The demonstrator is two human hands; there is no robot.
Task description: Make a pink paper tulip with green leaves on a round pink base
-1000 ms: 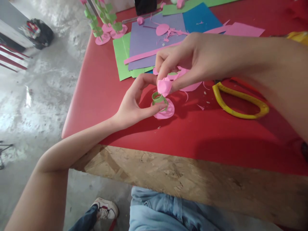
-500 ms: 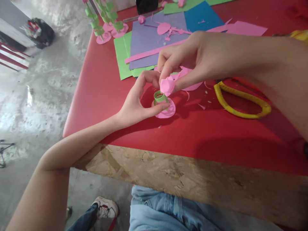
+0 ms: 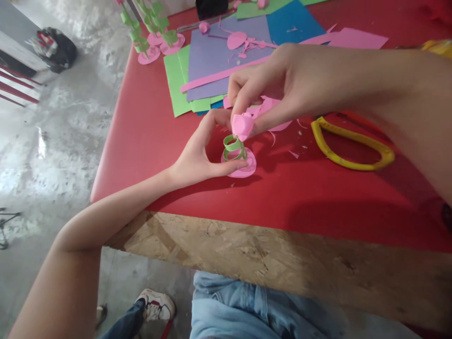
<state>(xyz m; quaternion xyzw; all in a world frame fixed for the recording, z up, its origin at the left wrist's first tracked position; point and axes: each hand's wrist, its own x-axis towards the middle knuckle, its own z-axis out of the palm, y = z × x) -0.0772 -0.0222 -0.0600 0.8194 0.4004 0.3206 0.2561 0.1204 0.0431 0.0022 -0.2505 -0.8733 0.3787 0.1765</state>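
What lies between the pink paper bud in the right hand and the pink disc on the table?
Head view: a green paper coil rises from the pink disc toward the pink bud.
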